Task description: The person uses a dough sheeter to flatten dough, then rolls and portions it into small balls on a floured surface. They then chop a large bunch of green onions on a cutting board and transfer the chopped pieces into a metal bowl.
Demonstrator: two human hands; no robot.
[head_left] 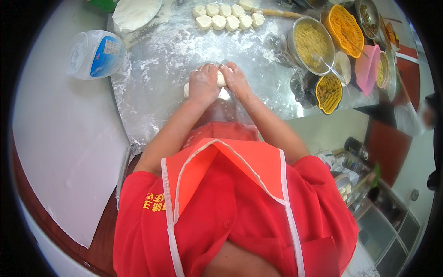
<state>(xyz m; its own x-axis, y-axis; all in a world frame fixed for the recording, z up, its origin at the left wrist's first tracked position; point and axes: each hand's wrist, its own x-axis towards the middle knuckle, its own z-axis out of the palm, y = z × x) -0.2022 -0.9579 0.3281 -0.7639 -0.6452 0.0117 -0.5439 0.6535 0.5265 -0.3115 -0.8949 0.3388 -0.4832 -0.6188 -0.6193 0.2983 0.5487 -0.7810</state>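
Note:
A short roll of pale dough (pixel 221 79) lies on the floured metal worktop (pixel 162 90) in front of me. My left hand (pixel 204 82) is closed over its left part, and a bit of dough sticks out past that hand. Around the right end, my right hand (pixel 236 79) grips the dough, its thumb side close to the left hand. Between the two hands a stretch of dough shows; the palms hide the rest. Farther back sit two rows of round dough pieces (pixel 218 22).
A wooden rolling pin (pixel 277 13) lies behind. At right stand a metal bowl of yellow filling (pixel 297 41) with a spoon, an orange basket (pixel 358 34), a yellow basket (pixel 336 104) and a pink container (pixel 367 71). At left are a plastic jar (pixel 119 55) and a flour-filled dish (pixel 135 14).

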